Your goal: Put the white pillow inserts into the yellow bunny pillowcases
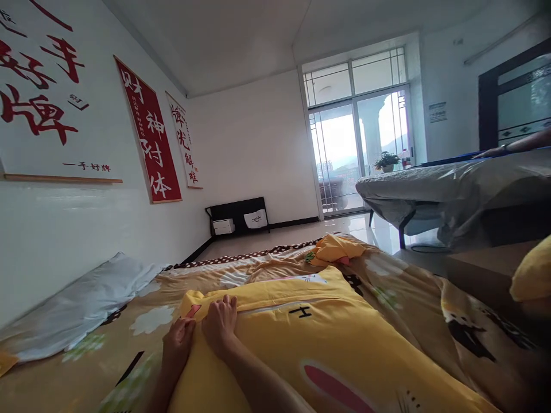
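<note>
Near the left end of the bedspread (pixel 408 298), one yellow pillow (pixel 301 344) lay across the person's lap, its long axis running from that near-left corner away to the right. Both hands sat at its left corner: the right hand (pixel 220 324) lay flat on top, fingers loosely spread and gripping nothing, while the left hand (pixel 178 343), just beside it, curled at the pillow's edge; whether it pinched the fabric could not be told. One grey pillow (pixel 86 304) lay by the wall. Another person's arm (pixel 516 144) rested on one covered table (pixel 451 183).
</note>
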Demonstrator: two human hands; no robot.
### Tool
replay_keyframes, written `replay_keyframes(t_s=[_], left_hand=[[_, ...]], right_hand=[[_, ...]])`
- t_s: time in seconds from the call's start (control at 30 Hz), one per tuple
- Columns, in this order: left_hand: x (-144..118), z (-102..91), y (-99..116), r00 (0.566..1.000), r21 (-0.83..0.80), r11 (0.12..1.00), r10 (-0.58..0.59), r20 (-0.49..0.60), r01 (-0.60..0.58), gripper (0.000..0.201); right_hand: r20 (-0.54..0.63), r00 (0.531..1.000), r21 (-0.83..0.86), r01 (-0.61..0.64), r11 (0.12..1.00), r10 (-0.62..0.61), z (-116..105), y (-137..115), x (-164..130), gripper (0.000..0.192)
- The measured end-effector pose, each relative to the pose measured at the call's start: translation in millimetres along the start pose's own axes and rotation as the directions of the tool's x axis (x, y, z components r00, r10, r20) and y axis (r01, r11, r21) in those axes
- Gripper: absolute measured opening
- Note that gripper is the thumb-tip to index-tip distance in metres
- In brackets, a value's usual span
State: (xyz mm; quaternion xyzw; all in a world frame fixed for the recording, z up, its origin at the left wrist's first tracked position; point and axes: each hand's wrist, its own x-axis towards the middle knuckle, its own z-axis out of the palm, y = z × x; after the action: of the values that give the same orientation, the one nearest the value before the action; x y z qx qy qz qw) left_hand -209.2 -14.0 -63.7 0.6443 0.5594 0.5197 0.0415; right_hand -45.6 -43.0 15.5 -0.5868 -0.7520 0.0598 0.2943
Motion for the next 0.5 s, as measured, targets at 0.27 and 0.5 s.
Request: replay_keyframes(t_s=[0.27,0.5], left_hand=[[3.7,5.7,4.2,0.998,-0.001,1.0,0.023,-0.063,-0.024,0.048],[2.9,7.9,8.6,0.999,-0.008,0.999,-0.043,0.0,0.043,0.047]], right_hand=[[-0.076,0.992,0.005,-0.105,0.994,0.105,-26.5,45.2,-0.4,0.022],[-0.162,0.972,0.013,-0.171,0.985,0.171,-62.6,109.6,-19.2,0.02]])
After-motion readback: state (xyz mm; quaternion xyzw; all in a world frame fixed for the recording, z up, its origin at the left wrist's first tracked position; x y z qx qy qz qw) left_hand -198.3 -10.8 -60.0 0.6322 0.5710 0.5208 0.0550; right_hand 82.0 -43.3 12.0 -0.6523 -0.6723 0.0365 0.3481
